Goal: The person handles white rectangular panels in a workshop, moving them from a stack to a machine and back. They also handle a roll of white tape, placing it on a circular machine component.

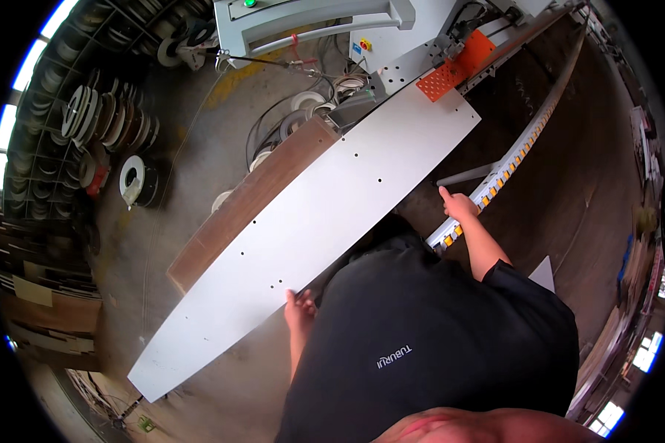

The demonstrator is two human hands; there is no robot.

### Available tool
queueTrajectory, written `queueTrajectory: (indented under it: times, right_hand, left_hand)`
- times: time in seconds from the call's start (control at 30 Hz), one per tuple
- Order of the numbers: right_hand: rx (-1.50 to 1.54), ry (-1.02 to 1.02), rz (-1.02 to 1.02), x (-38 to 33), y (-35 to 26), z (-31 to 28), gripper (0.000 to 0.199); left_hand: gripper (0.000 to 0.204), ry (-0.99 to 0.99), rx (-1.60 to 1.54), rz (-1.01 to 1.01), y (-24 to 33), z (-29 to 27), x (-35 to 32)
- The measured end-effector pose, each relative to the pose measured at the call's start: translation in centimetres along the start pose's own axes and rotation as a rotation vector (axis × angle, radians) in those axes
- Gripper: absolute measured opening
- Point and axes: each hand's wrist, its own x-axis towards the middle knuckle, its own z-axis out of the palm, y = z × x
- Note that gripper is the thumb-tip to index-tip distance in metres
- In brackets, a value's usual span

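A long white panel (310, 214) with several small dark holes lies diagonally from the lower left to the upper right. At its near edge my left hand (301, 311) is closed, thumb on the top face and the other fingers partly hidden by the edge. My right hand (459, 207) rests against a metal roller rail (521, 151) with yellow rollers. Its thumb points toward the panel, and the remaining fingers look curled at the rail's side. The panel's far right end reaches an orange perforated guard (457, 68) on a machine.
A brown board (251, 203) runs along the panel's far side. Beyond stands a grey machine frame (314, 29), with cables and rolls on the floor near it. Racks of edging rolls (107, 114) fill the left; a white roll (134, 177) stands on the floor.
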Motion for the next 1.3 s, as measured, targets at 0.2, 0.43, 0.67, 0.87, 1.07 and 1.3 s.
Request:
queueTrajectory:
  times: [0.2,0.43,0.67,0.87,1.07,1.3]
  right_hand:
    - [1.011,-0.11,-0.125,4.4,-4.9,6.6,0.091]
    - [1.357,-0.181,0.109,3.3,-11.3,7.0,0.08]
    - [1.25,-0.047,0.157,4.6,-12.3,6.1,0.073]
    - [1.306,0.063,0.158,6.2,-12.3,5.2,0.064]
    - [1.333,0.093,0.1,6.7,-12.4,3.4,0.051]
    - [1.406,0.059,0.106,5.9,-12.6,2.7,0.052]
  left_hand:
    - [0.051,0.098,0.026,0.085,1.2,0.3,-1.0]
    - [0.058,0.187,-0.014,0.13,0.0,-0.3,0.7]
    - [0.064,0.24,0.053,0.145,0.9,3.0,-0.1]
    - [0.066,0.201,0.108,0.127,-0.4,2.3,2.5]
    - [0.059,0.246,0.163,0.085,0.2,4.4,1.8]
    - [0.041,0.288,0.207,0.157,0.7,8.4,0.0]
